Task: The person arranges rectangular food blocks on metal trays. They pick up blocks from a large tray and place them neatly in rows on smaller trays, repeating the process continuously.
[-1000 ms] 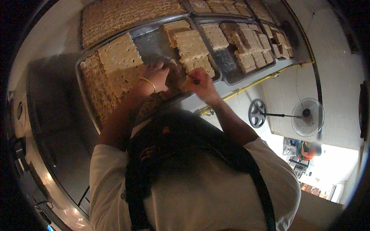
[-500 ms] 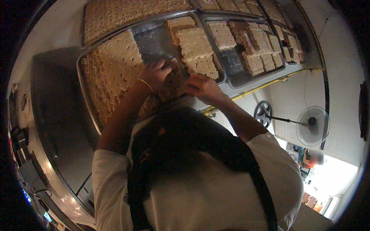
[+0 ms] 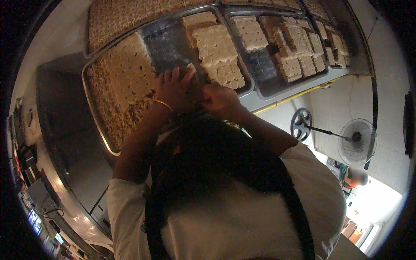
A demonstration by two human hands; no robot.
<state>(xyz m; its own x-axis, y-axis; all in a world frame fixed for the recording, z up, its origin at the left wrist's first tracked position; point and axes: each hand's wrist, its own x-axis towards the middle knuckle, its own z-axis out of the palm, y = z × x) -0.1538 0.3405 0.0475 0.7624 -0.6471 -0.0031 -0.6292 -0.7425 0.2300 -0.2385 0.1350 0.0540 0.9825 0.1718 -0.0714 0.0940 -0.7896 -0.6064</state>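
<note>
The near tray (image 3: 167, 43) on the desk (image 3: 260, 103) holds a rough brown layer (image 3: 110, 117) at left, with one pale slab (image 3: 125, 69) lying on it, then bare metal, then a stack (image 3: 214, 45) of at least three slabs at right. The middle tray (image 3: 262, 65) has one slab (image 3: 249, 32) apart and a cluster (image 3: 299, 47) of at least five. More pieces fill the far tray (image 3: 328, 42). Behind, a back tray (image 3: 151, 24) carries a rough sheet, and two other trays (image 3: 260, 6) show in part: six in all.

The left hand (image 3: 173, 89) lies over the near tray's front, fingers splayed, a small pale bit (image 3: 190, 67) at their tips. The right hand (image 3: 220, 102) sits just beside it, in front of the stack, fingers curled; I cannot tell whether they grasp anything. Half a second ago the hands were farther apart, with brown food visible between them. The slab and stack keep their places in the tray.
</note>
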